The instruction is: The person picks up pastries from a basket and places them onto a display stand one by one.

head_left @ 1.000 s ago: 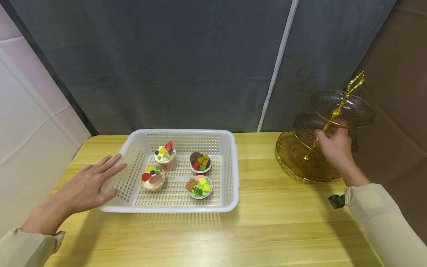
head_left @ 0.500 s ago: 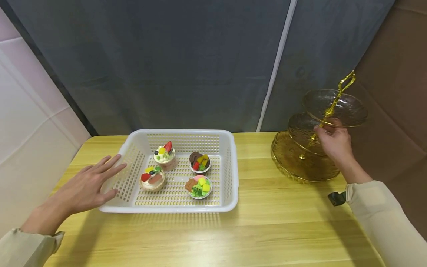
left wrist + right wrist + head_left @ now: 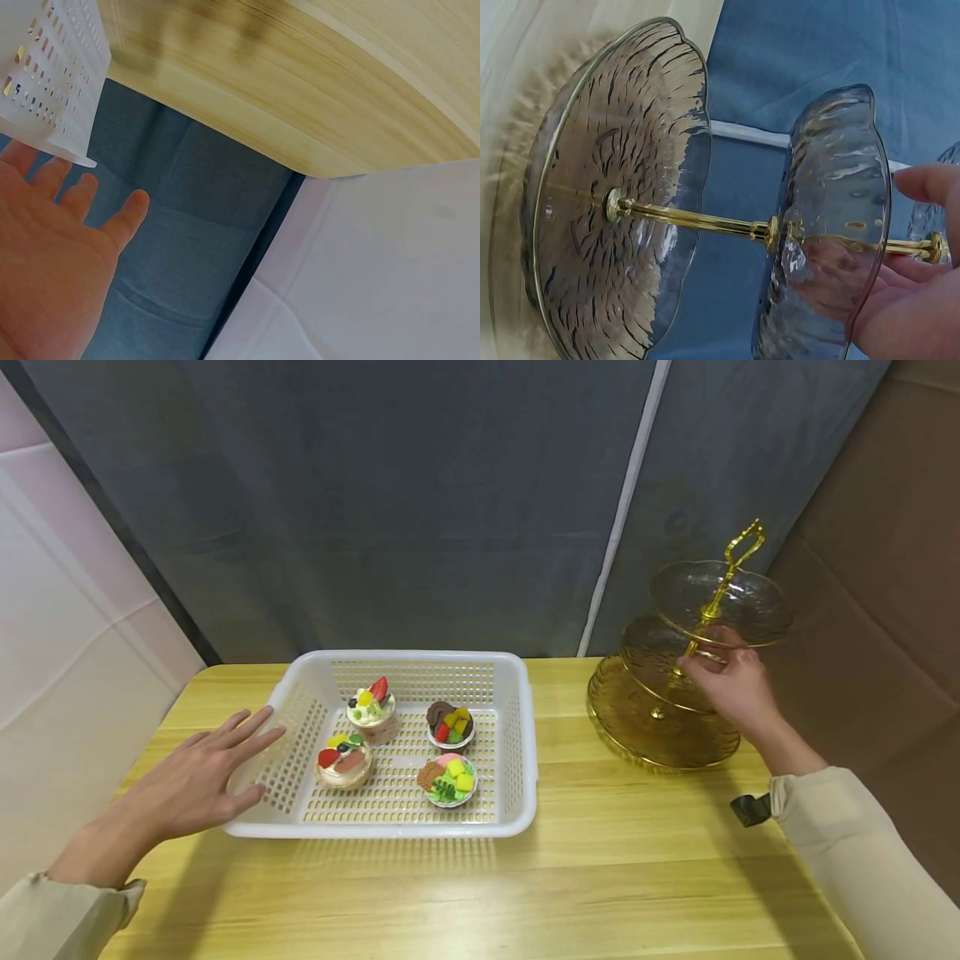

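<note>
A three-tier cake stand [image 3: 678,693] with smoky glass plates, gold rims and a gold pole stands at the right of the table. My right hand [image 3: 738,685] reaches in between its middle and top plates and grips the pole there. In the right wrist view the thumb shows beside the pole [image 3: 697,217], and some fingers appear through the middle plate. At the left, my left hand [image 3: 195,781] spreads its straight fingers at the left rim of a white plastic basket [image 3: 405,831]. Several fruit-topped toy cakes, such as a chocolate cupcake [image 3: 450,727] and a cream cup [image 3: 372,710], sit inside.
The wooden table [image 3: 465,897] ends at a dark grey curtain [image 3: 390,527] behind it. Pale cloth [image 3: 75,610] hangs on the left, brown cloth [image 3: 877,635] on the right. Bare wood separates the basket from the stand.
The cake stand has slid left along the table toward the basket, my right hand moving with it. My left hand and the basket have stayed in place.
</note>
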Motion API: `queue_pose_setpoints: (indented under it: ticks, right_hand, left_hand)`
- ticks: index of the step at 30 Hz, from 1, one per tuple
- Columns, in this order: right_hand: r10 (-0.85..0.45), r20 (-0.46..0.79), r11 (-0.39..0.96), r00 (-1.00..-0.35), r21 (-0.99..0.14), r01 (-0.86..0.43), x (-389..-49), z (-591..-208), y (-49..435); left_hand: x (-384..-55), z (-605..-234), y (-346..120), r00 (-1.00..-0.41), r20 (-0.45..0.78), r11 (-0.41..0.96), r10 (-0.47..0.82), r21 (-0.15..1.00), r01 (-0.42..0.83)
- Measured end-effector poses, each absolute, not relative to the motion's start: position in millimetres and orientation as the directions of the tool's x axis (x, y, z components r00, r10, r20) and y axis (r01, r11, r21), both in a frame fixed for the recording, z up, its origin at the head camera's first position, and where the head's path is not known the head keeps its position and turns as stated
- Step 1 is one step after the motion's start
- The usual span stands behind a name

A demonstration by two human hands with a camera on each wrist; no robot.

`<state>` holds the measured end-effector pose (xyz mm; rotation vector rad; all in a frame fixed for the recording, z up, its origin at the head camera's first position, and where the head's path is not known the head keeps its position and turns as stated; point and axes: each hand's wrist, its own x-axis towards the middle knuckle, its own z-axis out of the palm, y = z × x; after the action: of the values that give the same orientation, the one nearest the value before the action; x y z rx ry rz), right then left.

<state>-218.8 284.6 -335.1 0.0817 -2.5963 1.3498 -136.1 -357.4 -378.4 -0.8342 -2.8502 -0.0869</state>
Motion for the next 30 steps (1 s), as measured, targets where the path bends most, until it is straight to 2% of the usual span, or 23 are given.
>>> queue_pose_setpoints:
  ticks: [14,18,23,30]
  right_hand:
    - [-0.011,0.123,0.525,-0.992,-0.844,-0.11,-215.2,-332.5,267.7]
    - [-0.032,0.154,0.466,-0.987,-0.872,-0.152,-214.0,-332.3,260.8]
    - [-0.064,0.19,0.464,-0.98,-0.863,-0.198,-211.4,-331.1,255.4]
    - [-0.096,0.099,0.447,-0.99,-0.885,-0.132,-208.1,-330.0,249.3]
  left_hand:
    - [-137.5,-378.8,-357.9,-0.827,0.179,0.841,0.533,-0.009,0.54]
    - [-137.9,-378.6,-358.3,-0.819,0.194,0.836,0.54,-0.014,0.549]
    - [-138.8,-377.7,-357.8,-0.819,0.188,0.835,0.542,-0.012,0.55]
    - [-137.8,-376.4,-357.1,-0.83,0.168,0.843,0.531,-0.006,0.538]
